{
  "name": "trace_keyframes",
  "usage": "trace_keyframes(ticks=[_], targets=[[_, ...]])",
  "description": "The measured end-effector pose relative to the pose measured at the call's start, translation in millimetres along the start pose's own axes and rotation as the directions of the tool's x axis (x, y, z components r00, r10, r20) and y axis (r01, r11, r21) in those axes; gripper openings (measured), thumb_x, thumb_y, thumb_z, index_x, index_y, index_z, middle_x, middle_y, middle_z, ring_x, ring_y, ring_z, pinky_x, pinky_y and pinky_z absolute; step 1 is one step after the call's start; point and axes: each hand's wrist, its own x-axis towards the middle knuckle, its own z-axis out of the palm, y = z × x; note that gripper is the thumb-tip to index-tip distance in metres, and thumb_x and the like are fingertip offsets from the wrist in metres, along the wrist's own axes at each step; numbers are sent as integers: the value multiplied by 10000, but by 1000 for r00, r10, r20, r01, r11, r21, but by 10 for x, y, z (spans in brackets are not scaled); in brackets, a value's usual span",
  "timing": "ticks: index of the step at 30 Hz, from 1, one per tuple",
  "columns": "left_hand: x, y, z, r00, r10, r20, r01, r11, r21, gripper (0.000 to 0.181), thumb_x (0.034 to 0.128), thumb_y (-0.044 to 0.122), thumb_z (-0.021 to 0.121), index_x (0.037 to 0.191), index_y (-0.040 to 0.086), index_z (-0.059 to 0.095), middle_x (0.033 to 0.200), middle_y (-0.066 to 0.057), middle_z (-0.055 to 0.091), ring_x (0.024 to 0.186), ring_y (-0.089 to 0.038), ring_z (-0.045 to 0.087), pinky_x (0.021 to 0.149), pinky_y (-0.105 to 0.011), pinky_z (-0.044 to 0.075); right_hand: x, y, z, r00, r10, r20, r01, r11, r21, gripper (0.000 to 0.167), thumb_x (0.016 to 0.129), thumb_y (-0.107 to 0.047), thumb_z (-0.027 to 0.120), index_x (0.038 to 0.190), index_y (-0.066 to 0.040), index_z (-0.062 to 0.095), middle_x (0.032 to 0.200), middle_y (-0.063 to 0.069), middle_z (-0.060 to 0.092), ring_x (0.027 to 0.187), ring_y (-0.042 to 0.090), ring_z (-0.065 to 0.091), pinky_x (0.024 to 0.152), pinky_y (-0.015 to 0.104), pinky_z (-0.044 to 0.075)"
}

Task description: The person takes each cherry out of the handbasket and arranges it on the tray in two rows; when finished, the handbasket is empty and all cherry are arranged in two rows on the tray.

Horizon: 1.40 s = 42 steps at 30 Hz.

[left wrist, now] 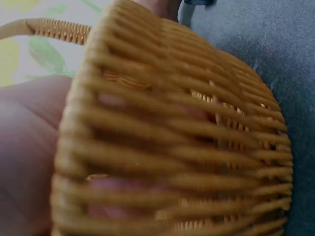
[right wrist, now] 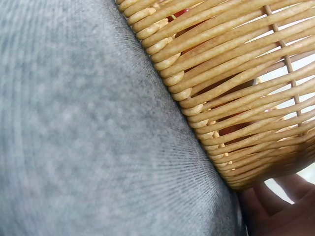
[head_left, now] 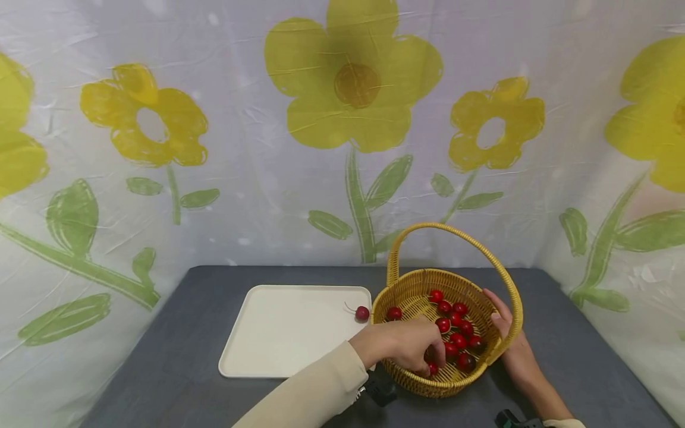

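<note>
A yellow wicker basket (head_left: pixel 428 389) with a tall arched handle holds several red cherries (head_left: pixel 457 340). My left hand (head_left: pixel 409 343) reaches over its near left rim, and the curled fingers pinch a cherry (head_left: pixel 432 369) low inside. In the left wrist view the basket weave (left wrist: pixel 172 132) covers most of that hand (left wrist: pixel 24 152). At the basket's right side, below the handle, my right hand (head_left: pixel 516 351) grips the rim. The right wrist view shows the basket's outer wall (right wrist: pixel 236 73), with some fingers (right wrist: pixel 290 189) behind its lower corner.
A white rectangular tray (head_left: pixel 289 333) lies left of the basket on the dark grey table (head_left: pixel 176 356). One dark red cherry (head_left: pixel 362 314) with a stem sits at the tray's right edge. Behind the table hangs a flower-patterned curtain (head_left: pixel 241 178).
</note>
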Motion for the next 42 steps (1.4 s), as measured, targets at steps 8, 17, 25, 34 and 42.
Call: trace_keyframes(ticks=[8,17,25,34,42], targets=[[-131,-154,32,976,45,-213,-91,974,-209,263,963,163,851,1225,193,846,1113,149,811,918,83,659,838,-89,525,11,-27,-2,1000,15,5,-15,1000,-4,546,1221,-341,274,1759,-253,248,1751,193,319,1372,-151,408,1000,40,379],[-366,-167,68,914,-30,-404,-164,885,-436,277,974,293,851,1230,188,851,1207,140,815,941,96,667,815,-150,590,0,-20,2,1000,0,5,-1,1000,15,545,1222,-315,275,1759,-228,249,1725,179,353,1365,-144,456,1001,50,418],[-725,-204,47,846,-141,-515,-269,721,-639,276,983,125,821,1256,85,827,1257,-57,821,1076,-8,762,943,-240,633,-12,-4,4,999,-31,10,30,998,49,538,1221,-276,287,1755,-211,266,1662,-46,414,1378,-125,482,1019,56,427],[-1362,-486,-57,789,-265,-554,-219,721,-657,321,1015,61,748,1332,95,785,1324,-147,771,1138,-206,765,936,-268,646,-2,6,11,999,-36,10,36,999,41,537,1221,-271,285,1754,-206,269,1677,-30,400,1379,-131,473,1017,53,419],[-1828,-724,66,710,-432,-557,-155,675,-721,253,924,77,872,1171,91,823,1193,-123,789,1055,-268,815,898,-333,673,0,15,-6,999,-32,6,32,998,47,535,1220,-272,284,1752,-208,276,1685,-43,386,1388,-137,446,1018,53,392]])
